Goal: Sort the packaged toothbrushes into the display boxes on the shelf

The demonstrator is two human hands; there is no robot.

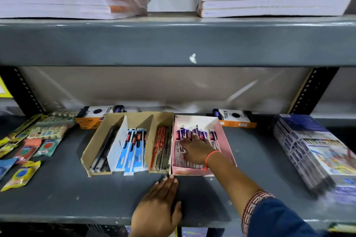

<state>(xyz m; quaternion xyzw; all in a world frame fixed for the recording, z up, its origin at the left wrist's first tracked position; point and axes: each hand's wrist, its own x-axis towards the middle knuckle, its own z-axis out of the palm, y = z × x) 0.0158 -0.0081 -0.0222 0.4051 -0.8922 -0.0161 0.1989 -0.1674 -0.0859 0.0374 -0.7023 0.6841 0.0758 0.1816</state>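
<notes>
The purple-and-white packaged toothbrushes [194,140] lie in the pink display box [225,140], and the right hand [196,150] rests flat on top of them, fingers [185,141] spread wide and pressing or leveling the packs; I cannot tell whether any single pack is pinched. By my reading the sorting is close to done: no loose toothbrush pack shows on the shelf [77,198] outside the boxes, so what remains looks like tidying this last batch.

Touching the pink display box on its left is a brown cardboard box [96,140] split into compartments. The compartment nearest the pink box holds red-and-black packs [160,148]. The next one out holds blue-and-white packs [133,148], some poking past the box's front edge. The farthest compartment holds dark, slim packs [105,150]. All the packs lie lengthwise, front to back.

The left hand [159,204] lies palm down on the shelf just in front of the pink box, fingertips at its front left corner, fingers together and holding nothing.

Behind the pink box, to its right, sits an orange-and-black carton [234,118]; a matching carton [96,116] sits behind the brown box. Well to the pink box's right is a stack of blue printed packs [312,152]; far left, small colourful sachets [28,146].
</notes>
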